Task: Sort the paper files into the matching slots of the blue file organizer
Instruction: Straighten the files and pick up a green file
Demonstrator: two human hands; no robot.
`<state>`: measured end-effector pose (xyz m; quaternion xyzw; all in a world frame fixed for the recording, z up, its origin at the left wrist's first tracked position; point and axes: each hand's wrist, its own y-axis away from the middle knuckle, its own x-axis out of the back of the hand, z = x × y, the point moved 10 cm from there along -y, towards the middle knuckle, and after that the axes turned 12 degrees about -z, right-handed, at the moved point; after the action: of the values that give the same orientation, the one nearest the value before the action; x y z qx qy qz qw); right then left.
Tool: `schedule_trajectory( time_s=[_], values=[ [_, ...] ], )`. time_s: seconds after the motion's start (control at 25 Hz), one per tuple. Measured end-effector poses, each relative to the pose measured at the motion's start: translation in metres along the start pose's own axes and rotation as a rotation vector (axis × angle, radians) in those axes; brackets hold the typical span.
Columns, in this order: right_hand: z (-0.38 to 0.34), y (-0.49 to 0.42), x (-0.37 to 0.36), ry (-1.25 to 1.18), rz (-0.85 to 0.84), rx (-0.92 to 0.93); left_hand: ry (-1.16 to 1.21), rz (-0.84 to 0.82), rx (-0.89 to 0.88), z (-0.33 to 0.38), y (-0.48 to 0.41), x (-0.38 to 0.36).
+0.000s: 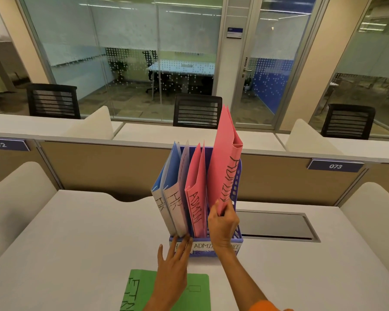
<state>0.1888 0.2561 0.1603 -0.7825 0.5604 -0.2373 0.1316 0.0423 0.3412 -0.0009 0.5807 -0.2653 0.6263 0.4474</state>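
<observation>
**A:** What is lying nearest?

**B:** One green file (142, 288) is lying flat on the tabletop (76, 243), just below the left hand (173, 263). The forearm is covering its middle, and the frame edge is cutting off its lettering.

**A:** What are the fingers doing?

**B:** The left fingers (184, 243) are stretching out straight, their tips touching the front of the blue file organizer (235, 189). The right hand (222, 225) is pinching the lower corner of one pink file (225, 158) marked ADMIN. Its fingers (228, 208) are holding that file upright, leaning a little, and standing higher than the rest.

**A:** How many files are sitting in the organizer?

**B:** Three are sitting in it. Two pale HR files (173, 198) are standing just above the left fingers. A second pink file (195, 198), also marked ADMIN, is standing just left of the right fingers. The right hand is hiding the foot of the held file, so I cannot tell whether it is sitting in a slot, or in which one. Only one front label is reading, as ADMI; the hands are covering most of the other two.

**A:** And farther off?

**B:** Three black chairs (197, 111) are standing past the partition, and two number plates (335, 166) are showing 072 and 073.
</observation>
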Motion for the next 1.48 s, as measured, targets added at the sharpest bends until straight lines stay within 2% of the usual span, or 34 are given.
schedule_trajectory(
  time_s=[0.32, 0.52, 0.72, 1.0, 1.48],
  values=[
    [0.014, 0.003, -0.039, -0.096, -0.163, 0.005, 0.038, 0.044, 0.025, -0.006, -0.009, -0.010],
    [0.009, 0.003, -0.043, -0.135, -0.102, 0.031, 0.035, 0.113, 0.011, -0.009, -0.013, -0.009],
    [0.032, 0.003, -0.045, -0.113, -0.074, -0.090, 0.041, 0.164, -0.001, -0.009, -0.015, -0.004],
    [0.075, 0.029, -0.038, -0.057, -0.142, -0.346, 0.063, 0.155, 0.012, -0.008, -0.013, -0.013],
    [0.070, 0.064, -0.030, 0.013, -0.362, -0.364, 0.037, 0.152, 0.009, -0.004, -0.006, -0.003]
  ],
)
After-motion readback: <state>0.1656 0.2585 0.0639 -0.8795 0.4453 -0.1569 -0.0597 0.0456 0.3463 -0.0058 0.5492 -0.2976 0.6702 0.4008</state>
